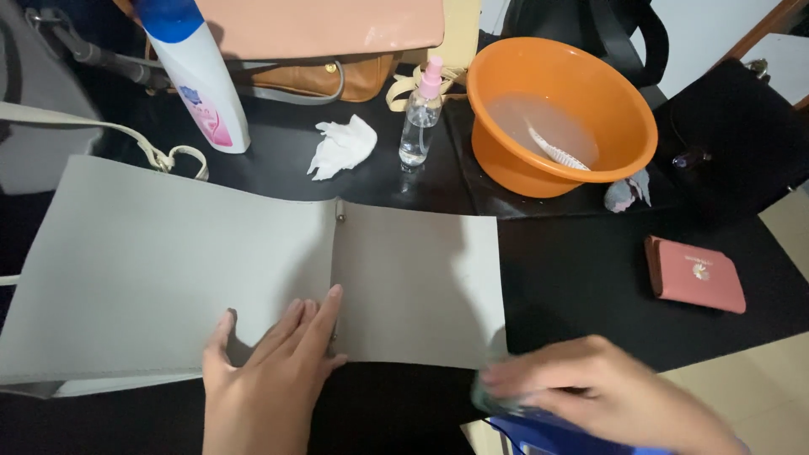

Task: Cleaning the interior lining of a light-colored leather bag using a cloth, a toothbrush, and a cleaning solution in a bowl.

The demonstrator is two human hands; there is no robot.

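Wiping step on the grey bag (168, 261), lying flat on the black table (573, 270). Left hand (270, 371) spread, fingers together, pressing the flap (417, 282) near its snap. Right hand (590, 392) blurred at the flap's lower corner, seemingly closed over a cloth (493, 396); grip unclear. Next, probably: steady pressure, even strokes across the flap.

One camera only — head-worn, set above the bench (581, 278) and angled steeply down and forward. It sits close: both hands enter from the lower frame edge, the far bench edge with the orange basin (563, 114) lies near the top. No second view — no overlap.
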